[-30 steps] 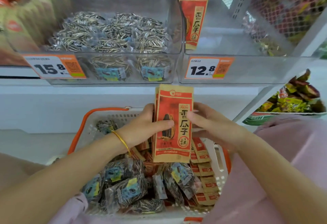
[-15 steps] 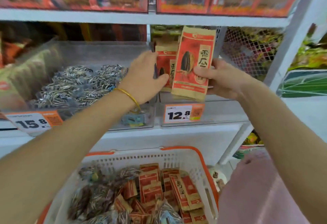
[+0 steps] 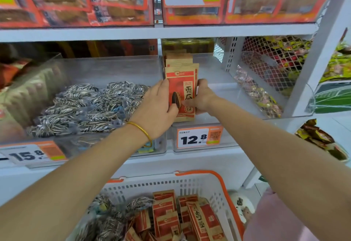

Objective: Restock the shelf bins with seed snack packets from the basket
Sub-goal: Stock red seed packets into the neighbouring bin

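Packet stack (image 3: 182, 96) upright, long axis vertical, at bin (image 3: 218, 88) left wall — left hand (image 3: 158, 107), right hand (image 3: 202, 98) clasp its edges.

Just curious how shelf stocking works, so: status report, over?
Left hand and right hand grip the red seed packet by its sides. Packet upright in the 12.8 bin, fronting matching packets. Nothing blocking; basket below holds more.

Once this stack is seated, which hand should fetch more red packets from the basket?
The right hand, probably: the basket's red packets lie in its right half, that arm's side, while the left hand's thumb pins the stack's front.
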Available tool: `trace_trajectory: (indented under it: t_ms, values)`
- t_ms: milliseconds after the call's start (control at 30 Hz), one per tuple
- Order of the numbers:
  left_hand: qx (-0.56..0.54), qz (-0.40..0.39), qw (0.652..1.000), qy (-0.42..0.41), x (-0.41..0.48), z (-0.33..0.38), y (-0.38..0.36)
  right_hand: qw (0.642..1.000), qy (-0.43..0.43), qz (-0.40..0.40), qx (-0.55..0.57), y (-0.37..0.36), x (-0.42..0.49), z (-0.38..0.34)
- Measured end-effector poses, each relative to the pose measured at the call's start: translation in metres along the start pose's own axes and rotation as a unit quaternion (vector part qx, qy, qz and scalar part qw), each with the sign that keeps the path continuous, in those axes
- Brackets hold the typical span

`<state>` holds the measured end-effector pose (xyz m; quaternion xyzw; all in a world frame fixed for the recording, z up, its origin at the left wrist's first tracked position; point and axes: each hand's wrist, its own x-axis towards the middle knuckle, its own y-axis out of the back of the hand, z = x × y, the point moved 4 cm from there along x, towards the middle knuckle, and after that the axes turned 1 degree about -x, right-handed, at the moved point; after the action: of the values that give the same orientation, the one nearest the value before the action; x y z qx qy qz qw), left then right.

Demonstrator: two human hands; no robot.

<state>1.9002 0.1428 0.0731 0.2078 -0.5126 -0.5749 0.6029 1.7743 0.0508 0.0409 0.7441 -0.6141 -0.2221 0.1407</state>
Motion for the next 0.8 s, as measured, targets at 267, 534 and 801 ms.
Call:
trace_trajectory:
  t_ms: [267,534,801]
  values:
    - [-0.011,0.004,1.0,0.008,0.0,0.0,0.0,0.999,-0.026,-0.008,-0.036,-0.006,-0.002,0.0]
    - [-0.02,-0.007,0.999,0.03,-0.001,0.0,-0.001,0.996,-0.04,-0.01,-0.079,-0.004,-0.006,0.0]
    - [-0.068,0.128,0.983,-0.115,-0.084,0.025,0.033,0.948,0.235,0.19,-0.095,0.031,-0.133,-0.015]
